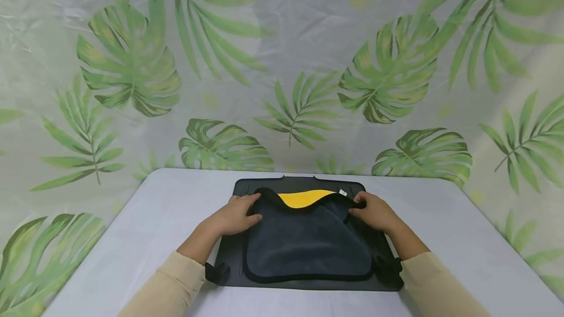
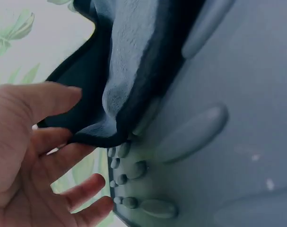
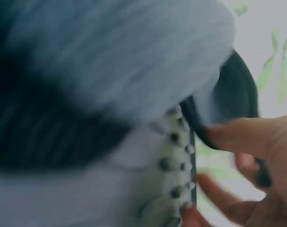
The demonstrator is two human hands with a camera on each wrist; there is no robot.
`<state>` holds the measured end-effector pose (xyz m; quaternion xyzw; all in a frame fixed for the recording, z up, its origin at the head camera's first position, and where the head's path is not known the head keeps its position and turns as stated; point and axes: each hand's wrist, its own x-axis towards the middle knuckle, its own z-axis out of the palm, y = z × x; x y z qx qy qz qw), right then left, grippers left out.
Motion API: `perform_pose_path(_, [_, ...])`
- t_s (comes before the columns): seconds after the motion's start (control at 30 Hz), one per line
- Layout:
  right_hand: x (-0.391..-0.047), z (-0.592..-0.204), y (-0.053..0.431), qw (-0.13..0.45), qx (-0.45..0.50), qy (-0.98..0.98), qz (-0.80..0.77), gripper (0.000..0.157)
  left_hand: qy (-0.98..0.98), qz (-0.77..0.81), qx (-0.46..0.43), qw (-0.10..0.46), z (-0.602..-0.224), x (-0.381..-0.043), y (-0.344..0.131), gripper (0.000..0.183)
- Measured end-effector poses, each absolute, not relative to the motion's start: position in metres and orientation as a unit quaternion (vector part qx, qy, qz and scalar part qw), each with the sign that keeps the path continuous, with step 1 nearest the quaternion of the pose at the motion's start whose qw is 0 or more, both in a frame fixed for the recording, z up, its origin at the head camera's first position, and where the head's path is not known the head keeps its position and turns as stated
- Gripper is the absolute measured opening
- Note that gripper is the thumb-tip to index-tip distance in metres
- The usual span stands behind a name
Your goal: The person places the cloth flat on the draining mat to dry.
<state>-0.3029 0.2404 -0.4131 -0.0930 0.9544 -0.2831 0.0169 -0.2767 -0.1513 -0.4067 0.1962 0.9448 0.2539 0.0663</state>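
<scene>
A dark grey plush cloth [image 1: 308,243] with black edging lies over a black mat [image 1: 229,263] that has raised ribs. The cloth's far edge is lifted and sags in the middle, baring its yellow other side [image 1: 306,198]. At the far left corner my left hand [image 1: 238,214] pinches the cloth between thumb and fingers. My right hand [image 1: 374,212] grips the far right corner, where a small white tag [image 1: 342,192] shows nearby. The left wrist view has the cloth's corner [image 2: 82,109] between thumb and forefinger. In the right wrist view the cloth [image 3: 134,52] is blurred.
A white table [image 1: 141,238] bears the mat. Behind it hangs a pale sheet [image 1: 308,38] printed with green leaves. Rounded bumps [image 2: 138,168] run along the mat's far edge. Small black devices [image 1: 217,273] sit at both wrists, over the mat's sides.
</scene>
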Motion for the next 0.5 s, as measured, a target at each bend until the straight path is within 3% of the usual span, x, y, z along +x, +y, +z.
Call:
perform_pose_path(0.2, [-0.315, -0.396, 0.236, -0.002, -0.020, 0.907, -0.420, 0.026, 0.942, 0.304, 0.135, 0.046, -0.402, -0.288, -0.151, 0.054])
perform_pose_path(0.3, [-0.322, -0.392, 0.234, -0.008, -0.005, 0.900, -0.435, 0.034, 0.939, 0.320, 0.117, 0.039, -0.401, -0.293, -0.149, 0.051])
perform_pose_path(0.5, [-0.322, -0.398, 0.231, 0.102, -0.015, 0.890, -0.445, 0.063, 0.931, 0.330, 0.130, 0.082, -0.406, -0.289, -0.149, 0.059])
